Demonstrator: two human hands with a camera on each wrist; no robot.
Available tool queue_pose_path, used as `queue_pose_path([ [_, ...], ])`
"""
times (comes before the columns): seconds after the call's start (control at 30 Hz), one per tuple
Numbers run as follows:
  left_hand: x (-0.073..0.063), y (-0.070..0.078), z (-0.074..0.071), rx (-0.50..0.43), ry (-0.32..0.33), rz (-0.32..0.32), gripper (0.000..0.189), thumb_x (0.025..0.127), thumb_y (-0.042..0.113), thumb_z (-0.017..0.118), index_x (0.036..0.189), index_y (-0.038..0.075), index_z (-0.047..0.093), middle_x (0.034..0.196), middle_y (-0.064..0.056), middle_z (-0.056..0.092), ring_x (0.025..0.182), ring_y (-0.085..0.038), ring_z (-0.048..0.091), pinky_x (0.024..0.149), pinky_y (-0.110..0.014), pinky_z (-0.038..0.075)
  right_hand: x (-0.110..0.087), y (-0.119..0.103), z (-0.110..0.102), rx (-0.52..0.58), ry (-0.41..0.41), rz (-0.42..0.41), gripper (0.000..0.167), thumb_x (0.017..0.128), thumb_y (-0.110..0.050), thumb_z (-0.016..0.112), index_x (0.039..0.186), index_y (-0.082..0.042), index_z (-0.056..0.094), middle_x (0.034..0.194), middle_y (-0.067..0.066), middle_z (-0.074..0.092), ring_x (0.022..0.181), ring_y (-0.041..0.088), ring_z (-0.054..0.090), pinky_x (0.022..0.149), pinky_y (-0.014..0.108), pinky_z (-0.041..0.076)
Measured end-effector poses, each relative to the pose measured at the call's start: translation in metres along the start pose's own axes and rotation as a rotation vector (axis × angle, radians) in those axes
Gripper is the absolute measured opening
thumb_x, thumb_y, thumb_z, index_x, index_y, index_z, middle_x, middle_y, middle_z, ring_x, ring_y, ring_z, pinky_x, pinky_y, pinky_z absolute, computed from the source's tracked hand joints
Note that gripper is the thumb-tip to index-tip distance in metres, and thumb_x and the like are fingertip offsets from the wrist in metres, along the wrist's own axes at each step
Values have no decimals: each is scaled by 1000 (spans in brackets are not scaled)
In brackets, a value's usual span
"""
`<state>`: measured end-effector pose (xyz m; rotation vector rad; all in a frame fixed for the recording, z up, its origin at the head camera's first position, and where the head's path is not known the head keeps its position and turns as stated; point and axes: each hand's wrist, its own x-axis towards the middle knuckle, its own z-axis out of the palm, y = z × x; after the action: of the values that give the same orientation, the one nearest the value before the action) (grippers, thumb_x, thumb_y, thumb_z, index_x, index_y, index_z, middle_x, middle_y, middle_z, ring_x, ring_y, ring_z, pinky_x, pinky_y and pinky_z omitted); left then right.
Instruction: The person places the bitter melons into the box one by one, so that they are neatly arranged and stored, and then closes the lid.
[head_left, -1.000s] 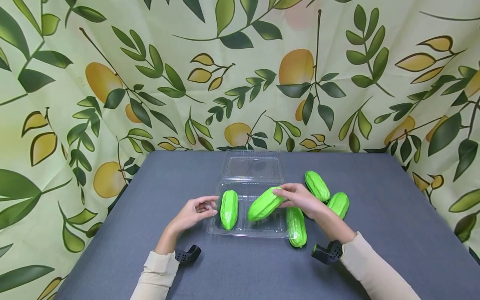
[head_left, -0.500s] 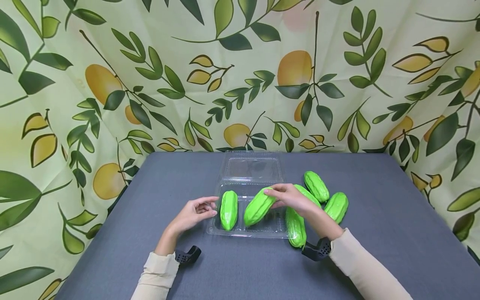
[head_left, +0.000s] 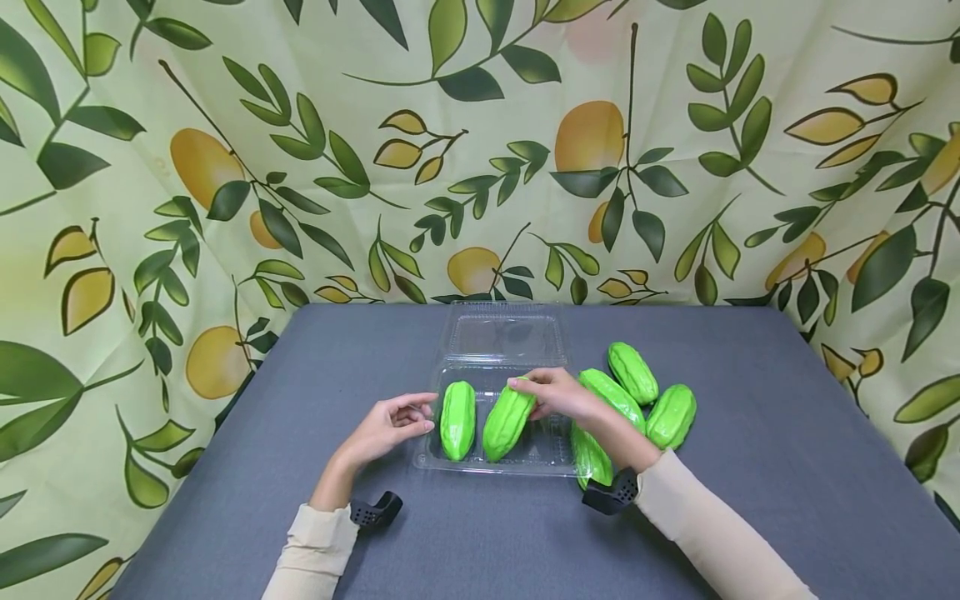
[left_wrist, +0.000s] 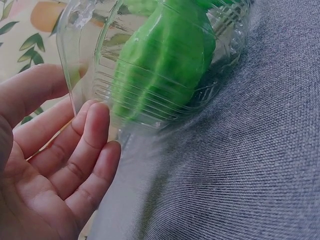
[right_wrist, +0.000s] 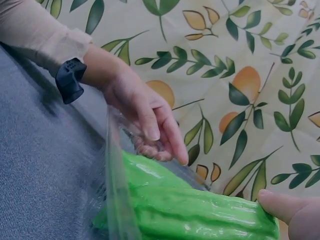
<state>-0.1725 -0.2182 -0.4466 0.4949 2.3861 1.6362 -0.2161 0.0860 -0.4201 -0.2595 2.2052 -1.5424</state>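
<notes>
leafy backdrop [head_left: 510, 200], grey table [head_left: 480, 533], gourds [head_left: 507, 425]

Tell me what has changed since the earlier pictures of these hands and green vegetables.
The right hand has moved left, bringing the vegetable it already held over the clear container, closer to the vegetable inside, and turning it more lengthwise. Nothing was newly gripped or let go. The left hand stayed at the container's left side, and the lid stayed open.

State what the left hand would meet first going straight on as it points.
The left hand would likely meet the clear rectangular plastic container first; whether they touch is unclear.
</notes>
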Motion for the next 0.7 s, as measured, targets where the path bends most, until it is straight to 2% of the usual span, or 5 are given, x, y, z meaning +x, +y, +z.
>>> queue_pose_path([
  [0.23,0,0,3,-10,-6,2,47,89,7,66,132,-8,52,111,-30,57,84,3,58,76,-13,50,7,6,13,-32,39,55,47,96,-39,56,109,6,62,84,5,62,60,12,59,63,32,59],
  [0.47,0,0,4,-5,-4,-1,48,90,8,66,132,-8,52,111,-30,57,84,4,58,77,-13,50,11,12,26,32,55,117,42,96,-43,54,95,-2,53,69,2,53,51,11,52,50,25,53],
  [0.57,0,0,3,-3,-8,-3,47,90,7,65,133,-8,52,111,-30,57,85,4,58,77,-14,50,9,11,29,57,21,128,38,96,-38,57,100,0,52,71,3,54,55,12,55,51,24,53],
  [0.7,0,1,2,-5,-2,0,47,90,8,65,133,-8,51,111,-31,57,85,4,59,77,-14,50,7,9,31,89,-20,118,42,93,-24,63,118,7,48,82,7,60,66,14,60,57,26,57],
])
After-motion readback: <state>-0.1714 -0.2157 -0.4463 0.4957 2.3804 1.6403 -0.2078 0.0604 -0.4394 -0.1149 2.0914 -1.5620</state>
